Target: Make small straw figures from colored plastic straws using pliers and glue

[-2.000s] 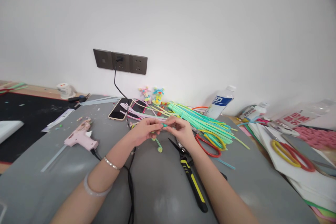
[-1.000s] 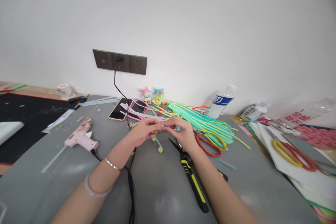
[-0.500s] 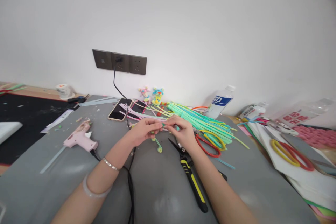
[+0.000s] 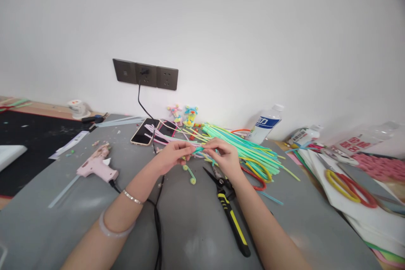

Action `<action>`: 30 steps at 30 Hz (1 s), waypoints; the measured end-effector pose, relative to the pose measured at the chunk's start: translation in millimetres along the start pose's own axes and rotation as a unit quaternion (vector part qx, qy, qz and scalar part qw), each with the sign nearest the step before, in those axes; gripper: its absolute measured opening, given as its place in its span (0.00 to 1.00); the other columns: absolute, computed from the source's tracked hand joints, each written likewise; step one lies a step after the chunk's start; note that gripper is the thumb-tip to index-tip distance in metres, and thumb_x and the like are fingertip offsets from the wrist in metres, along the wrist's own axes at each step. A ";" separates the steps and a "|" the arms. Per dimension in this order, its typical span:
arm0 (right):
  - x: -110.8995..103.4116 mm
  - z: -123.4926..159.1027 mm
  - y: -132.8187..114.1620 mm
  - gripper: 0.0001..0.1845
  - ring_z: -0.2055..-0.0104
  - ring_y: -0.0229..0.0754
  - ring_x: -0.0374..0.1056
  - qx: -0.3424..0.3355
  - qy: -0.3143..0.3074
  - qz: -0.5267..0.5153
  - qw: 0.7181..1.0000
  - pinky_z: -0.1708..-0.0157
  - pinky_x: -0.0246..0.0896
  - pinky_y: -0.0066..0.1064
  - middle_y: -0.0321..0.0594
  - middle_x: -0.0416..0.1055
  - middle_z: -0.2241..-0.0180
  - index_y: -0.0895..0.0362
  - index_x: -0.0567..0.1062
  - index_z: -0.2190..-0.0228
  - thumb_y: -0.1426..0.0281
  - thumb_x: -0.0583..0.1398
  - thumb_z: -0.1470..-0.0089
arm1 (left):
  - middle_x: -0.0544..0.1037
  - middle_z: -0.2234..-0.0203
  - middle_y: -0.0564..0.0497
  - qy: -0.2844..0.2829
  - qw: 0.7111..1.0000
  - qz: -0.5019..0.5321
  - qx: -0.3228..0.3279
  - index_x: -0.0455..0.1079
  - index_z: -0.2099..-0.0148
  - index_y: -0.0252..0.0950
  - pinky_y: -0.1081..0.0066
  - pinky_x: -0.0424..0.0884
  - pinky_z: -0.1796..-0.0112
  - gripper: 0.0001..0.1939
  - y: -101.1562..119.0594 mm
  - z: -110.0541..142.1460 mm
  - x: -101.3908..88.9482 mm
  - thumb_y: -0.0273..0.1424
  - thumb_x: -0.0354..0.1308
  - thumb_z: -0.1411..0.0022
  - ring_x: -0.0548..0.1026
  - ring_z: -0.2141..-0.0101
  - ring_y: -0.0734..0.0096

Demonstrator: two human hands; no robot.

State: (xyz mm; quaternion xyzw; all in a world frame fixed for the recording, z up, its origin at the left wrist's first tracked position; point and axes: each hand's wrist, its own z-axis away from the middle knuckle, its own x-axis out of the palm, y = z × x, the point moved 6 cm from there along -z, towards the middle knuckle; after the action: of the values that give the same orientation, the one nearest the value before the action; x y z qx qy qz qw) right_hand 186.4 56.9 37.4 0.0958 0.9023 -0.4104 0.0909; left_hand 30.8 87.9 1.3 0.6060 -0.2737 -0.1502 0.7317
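Note:
Between my two hands, a short teal pipe cleaner (image 4: 198, 150) spans the small gap at the fingertips. My left hand (image 4: 175, 156) pinches its left end, thumb against fingers. On the other side my right hand (image 4: 223, 155) grips it between thumb and forefinger. Just below the left fingers lies a green pipe-cleaner piece with coiled ends (image 4: 191, 176). Black and yellow pliers (image 4: 230, 215) rest under my right wrist. A bundle of green pipe cleaners (image 4: 249, 147) spreads out behind the right hand, with lilac pipe cleaners (image 4: 164, 134) behind the left.
A pink glue gun (image 4: 98, 168) lies at the left, its black cable (image 4: 156, 223) running down the grey table. A phone (image 4: 144, 132), two small pipe-cleaner figures (image 4: 190, 116) and a bottle (image 4: 265, 123) are near the wall. Red-and-yellow scissors (image 4: 351, 187) lie on papers at the right.
My right hand has shifted slightly right, away from the left. More of the teal pipe cleaner now shows between the fingertips. The left hand stays nearly in place.

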 end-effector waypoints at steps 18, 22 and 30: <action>-0.8 1.5 -4.5 0.07 0.71 0.43 0.70 -0.015 0.024 0.046 0.999 0.69 0.65 0.37 0.40 0.78 0.73 0.52 0.82 0.72 0.63 0.66 0.47 | 0.65 0.85 0.58 0.007 0.993 -0.100 0.070 0.68 0.76 0.32 0.76 0.56 0.79 0.19 2.4 -2.0 -1.5 0.43 0.68 0.52 0.60 0.82 0.81; -0.1 2.3 -7.0 0.07 0.72 0.43 0.69 -0.011 0.041 0.060 0.997 0.69 0.65 0.37 0.40 0.78 0.74 0.52 0.82 0.71 0.63 0.66 0.47 | 0.65 0.85 0.58 -0.001 0.993 -0.093 0.076 0.67 0.76 0.33 0.76 0.56 0.79 0.20 3.3 -1.1 -0.4 0.44 0.68 0.52 0.59 0.82 0.81; -3.2 4.0 0.5 0.07 0.70 0.44 0.68 0.008 0.052 0.042 0.998 0.68 0.63 0.38 0.41 0.77 0.74 0.52 0.82 0.71 0.62 0.66 0.48 | 0.68 0.82 0.55 0.002 0.994 -0.075 0.083 0.72 0.74 0.30 0.76 0.56 0.78 0.19 4.9 -0.7 -2.0 0.43 0.67 0.49 0.61 0.80 0.80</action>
State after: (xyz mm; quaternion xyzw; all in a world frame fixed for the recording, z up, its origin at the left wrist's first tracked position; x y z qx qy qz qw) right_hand 189.9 53.9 35.3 0.1551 0.8977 -0.4080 0.0601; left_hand 29.0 90.6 5.5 0.6837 -0.2378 -0.1803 0.6660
